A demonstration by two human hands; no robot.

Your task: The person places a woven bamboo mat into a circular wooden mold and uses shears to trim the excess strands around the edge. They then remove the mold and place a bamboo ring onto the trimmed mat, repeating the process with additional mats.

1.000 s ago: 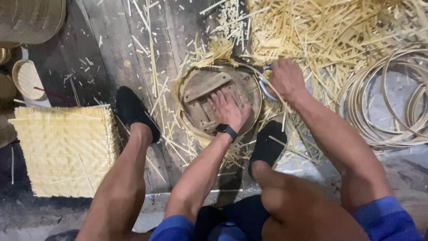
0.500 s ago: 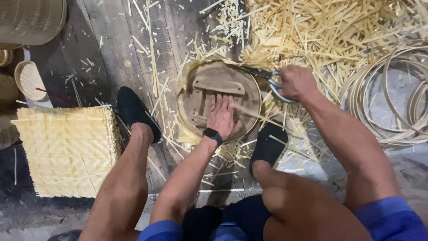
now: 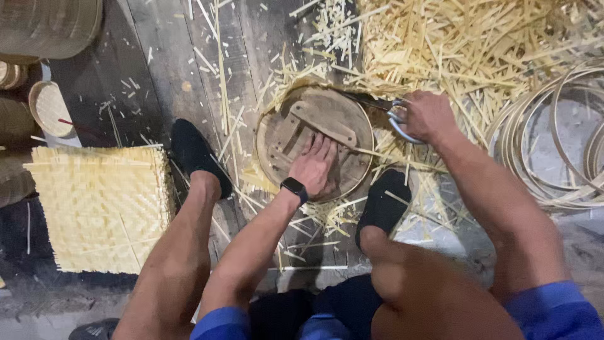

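At frame centre, the left hand (image 3: 316,165) presses flat, released, on a worn round wooden form (image 3: 314,141); the right hand (image 3: 430,116) grasps scissors (image 3: 391,112) at its upper-right rim.

Two hands are showing: the left hand (image 3: 316,165) and the right hand (image 3: 430,116). One round wooden form (image 3: 314,140) is lying on the floor, and one pair of scissors (image 3: 391,113). One square woven bamboo mat (image 3: 100,208) is lying at the left. Two black shoes (image 3: 195,154) are showing. One small round woven lid (image 3: 50,108) is lying there. The bamboo hoops (image 3: 553,145) are overlapping, so I cannot count them.
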